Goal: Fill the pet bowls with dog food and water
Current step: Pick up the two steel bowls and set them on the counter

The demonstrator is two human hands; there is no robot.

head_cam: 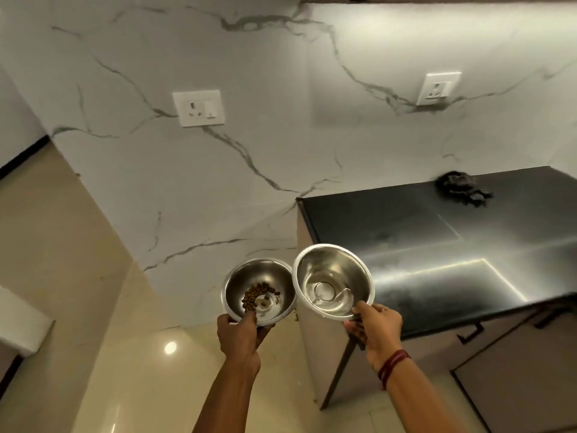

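I hold two steel pet bowls in the air, side by side with their rims almost touching. My left hand (242, 335) grips the near rim of the left bowl (274, 278), thumb inside; brown dog food kibble (254, 295) lies in its bottom. The right bowl (315, 265) holds a shallow pool of clear water (331, 296), and my right hand (374, 328) pinches its near rim. Both bowls tilt slightly toward me. They hang over the beige floor, beside the left end of the counter.
A black countertop (437, 232) stretches to the right with a dark crumpled cloth (462, 187) at its back. Cabinet doors with dark handles (471, 332) sit below it. The marble wall (218, 182) carries two sockets (199, 108). Glossy beige floor (62, 260) spreads left.
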